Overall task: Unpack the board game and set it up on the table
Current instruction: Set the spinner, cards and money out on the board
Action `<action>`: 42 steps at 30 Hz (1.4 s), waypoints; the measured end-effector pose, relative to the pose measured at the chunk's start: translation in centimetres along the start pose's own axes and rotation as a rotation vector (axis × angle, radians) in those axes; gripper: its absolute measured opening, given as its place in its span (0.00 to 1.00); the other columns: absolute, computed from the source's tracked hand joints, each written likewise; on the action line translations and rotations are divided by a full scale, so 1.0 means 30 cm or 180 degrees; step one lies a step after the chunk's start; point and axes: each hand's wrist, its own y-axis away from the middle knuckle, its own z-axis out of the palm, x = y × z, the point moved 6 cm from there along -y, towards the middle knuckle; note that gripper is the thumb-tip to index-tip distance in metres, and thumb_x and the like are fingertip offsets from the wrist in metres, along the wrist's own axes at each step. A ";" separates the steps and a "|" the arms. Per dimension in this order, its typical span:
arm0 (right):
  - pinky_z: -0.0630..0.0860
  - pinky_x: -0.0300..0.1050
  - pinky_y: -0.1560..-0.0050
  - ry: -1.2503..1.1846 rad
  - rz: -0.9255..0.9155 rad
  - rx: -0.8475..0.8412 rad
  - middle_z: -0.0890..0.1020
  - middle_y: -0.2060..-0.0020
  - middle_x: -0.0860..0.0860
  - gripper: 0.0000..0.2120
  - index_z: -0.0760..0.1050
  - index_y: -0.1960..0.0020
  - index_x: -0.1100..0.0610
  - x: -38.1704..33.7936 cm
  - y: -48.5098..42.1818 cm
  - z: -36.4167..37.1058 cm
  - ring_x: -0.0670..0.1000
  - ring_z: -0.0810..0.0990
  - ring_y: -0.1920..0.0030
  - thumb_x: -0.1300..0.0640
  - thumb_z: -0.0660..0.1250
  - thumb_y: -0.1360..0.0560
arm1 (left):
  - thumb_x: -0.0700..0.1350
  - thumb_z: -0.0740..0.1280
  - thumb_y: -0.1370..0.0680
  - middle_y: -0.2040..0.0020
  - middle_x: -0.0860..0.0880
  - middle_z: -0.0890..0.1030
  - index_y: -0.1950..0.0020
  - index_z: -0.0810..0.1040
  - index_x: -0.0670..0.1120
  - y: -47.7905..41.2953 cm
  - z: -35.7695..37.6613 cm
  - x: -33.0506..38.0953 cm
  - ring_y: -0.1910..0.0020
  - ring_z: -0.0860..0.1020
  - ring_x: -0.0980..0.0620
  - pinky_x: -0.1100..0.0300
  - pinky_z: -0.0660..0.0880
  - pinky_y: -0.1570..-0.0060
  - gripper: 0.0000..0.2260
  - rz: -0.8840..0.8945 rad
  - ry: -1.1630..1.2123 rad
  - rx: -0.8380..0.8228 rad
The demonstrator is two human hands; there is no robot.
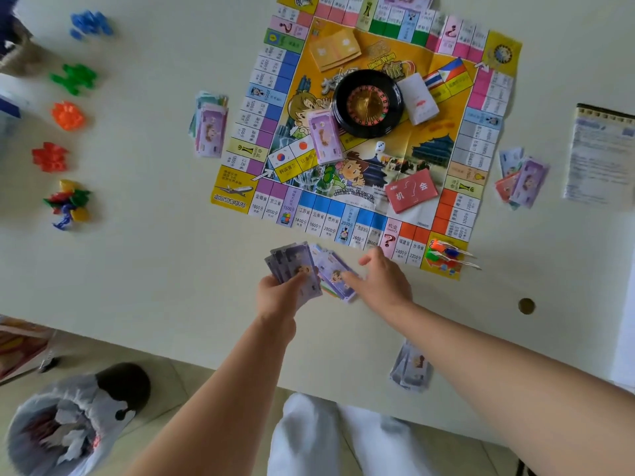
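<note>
I've got the pale tabletop [154,269] in view. The game board sheet [233,194] lies flat toward the far edge. Down the left edge runs a line of plastic-piece heaps: blue heap [90,25], green heap [75,78], orange heap [68,115], red heap [49,157], then a mixed heap [68,202]. One banknote stack [209,127] sits just left of the board, a second stack [524,180] just right of it. There's a loose banknote pile [335,274] by its near side and a small stack [410,367] at the near edge. A printed sheet [599,156] lies at the right edge.

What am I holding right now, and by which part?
The left hand grips a fan of purple banknotes by its near end. The right hand only touches the banknote pile beside it with straight fingers.
</note>
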 end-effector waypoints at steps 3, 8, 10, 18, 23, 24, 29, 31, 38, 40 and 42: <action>0.79 0.47 0.55 -0.1139 -0.0271 -0.0666 0.77 0.52 0.51 0.16 0.70 0.44 0.54 -0.093 -0.008 0.006 0.52 0.79 0.52 0.45 0.66 0.25 | 0.33 0.70 0.27 0.62 0.45 0.81 0.59 0.80 0.45 0.001 0.028 0.031 0.60 0.79 0.46 0.59 0.76 0.60 0.06 0.0121 -0.0214 -0.0217; 0.78 0.51 0.52 -0.1290 -0.0312 -0.0701 0.77 0.60 0.53 0.12 0.76 0.51 0.62 -0.203 -0.063 -0.006 0.52 0.77 0.57 0.53 0.69 0.26 | 0.35 0.73 0.28 0.64 0.49 0.82 0.58 0.80 0.48 -0.019 0.040 0.111 0.65 0.80 0.53 0.66 0.75 0.69 0.08 0.0269 -0.0322 -0.0350; 0.75 0.49 0.57 -0.1401 -0.0156 -0.0799 0.75 0.65 0.52 0.13 0.76 0.52 0.64 -0.222 -0.080 -0.007 0.49 0.73 0.63 0.53 0.69 0.25 | 0.37 0.73 0.28 0.65 0.50 0.83 0.58 0.80 0.48 -0.032 0.027 0.145 0.69 0.80 0.57 0.68 0.74 0.72 0.07 0.0258 -0.0261 -0.0341; 0.69 0.40 0.65 -0.1734 0.0078 -0.0701 0.77 0.69 0.49 0.08 0.76 0.51 0.61 -0.452 -0.186 0.017 0.46 0.73 0.69 0.56 0.67 0.23 | 0.36 0.70 0.27 0.61 0.43 0.82 0.58 0.81 0.45 -0.194 -0.103 0.399 0.65 0.78 0.49 0.59 0.75 0.59 0.05 0.0332 -0.0358 -0.0385; 0.71 0.42 0.68 -0.1855 0.0077 -0.0095 0.80 0.65 0.52 0.07 0.73 0.50 0.59 -0.696 -0.328 0.016 0.47 0.74 0.72 0.55 0.65 0.22 | 0.33 0.60 0.26 0.64 0.46 0.79 0.57 0.80 0.43 -0.339 -0.262 0.597 0.65 0.78 0.47 0.52 0.78 0.53 0.11 0.0527 -0.0248 -0.0133; 0.72 0.44 0.66 -0.1787 0.0029 -0.0054 0.82 0.62 0.54 0.08 0.73 0.50 0.60 -0.750 -0.362 0.027 0.48 0.74 0.71 0.55 0.65 0.22 | 0.33 0.60 0.26 0.65 0.47 0.79 0.57 0.81 0.44 -0.373 -0.297 0.635 0.65 0.79 0.48 0.52 0.78 0.53 0.11 0.0552 -0.0228 -0.0098; 0.79 0.53 0.53 -0.1241 -0.0025 0.0064 0.83 0.59 0.52 0.06 0.72 0.53 0.55 -0.923 -0.508 0.086 0.54 0.80 0.60 0.54 0.67 0.24 | 0.33 0.62 0.25 0.64 0.47 0.80 0.56 0.80 0.44 -0.493 -0.399 0.778 0.67 0.81 0.52 0.62 0.78 0.64 0.10 0.0819 -0.0499 -0.0156; 0.77 0.50 0.53 -0.0971 0.0058 0.0197 0.80 0.57 0.49 0.09 0.72 0.49 0.55 -0.949 -0.536 0.086 0.53 0.79 0.55 0.52 0.68 0.25 | 0.34 0.63 0.24 0.64 0.46 0.81 0.56 0.80 0.43 -0.527 -0.413 0.809 0.66 0.81 0.51 0.65 0.78 0.67 0.08 0.0866 -0.0595 -0.0175; 0.69 0.41 0.61 -0.1706 -0.0160 -0.0192 0.78 0.57 0.48 0.13 0.73 0.46 0.54 -0.985 -0.522 0.036 0.48 0.76 0.56 0.46 0.63 0.23 | 0.35 0.71 0.27 0.68 0.53 0.81 0.62 0.80 0.48 -0.534 -0.327 0.873 0.70 0.78 0.58 0.70 0.74 0.71 0.09 0.0860 -0.0673 -0.0458; 0.70 0.40 0.60 -0.1942 -0.0280 -0.0376 0.77 0.62 0.46 0.11 0.75 0.51 0.56 -0.986 -0.518 0.018 0.46 0.74 0.60 0.48 0.66 0.24 | 0.35 0.71 0.27 0.65 0.50 0.82 0.60 0.80 0.48 -0.520 -0.278 0.883 0.66 0.79 0.54 0.68 0.75 0.69 0.08 0.0796 -0.0757 -0.0615; 0.69 0.39 0.61 -0.1944 -0.0303 -0.0201 0.74 0.67 0.46 0.08 0.76 0.56 0.57 -0.955 -0.530 -0.030 0.45 0.72 0.65 0.52 0.69 0.25 | 0.36 0.72 0.28 0.63 0.48 0.82 0.59 0.80 0.47 -0.502 -0.216 0.896 0.63 0.80 0.50 0.63 0.76 0.65 0.07 0.0744 -0.0839 -0.0743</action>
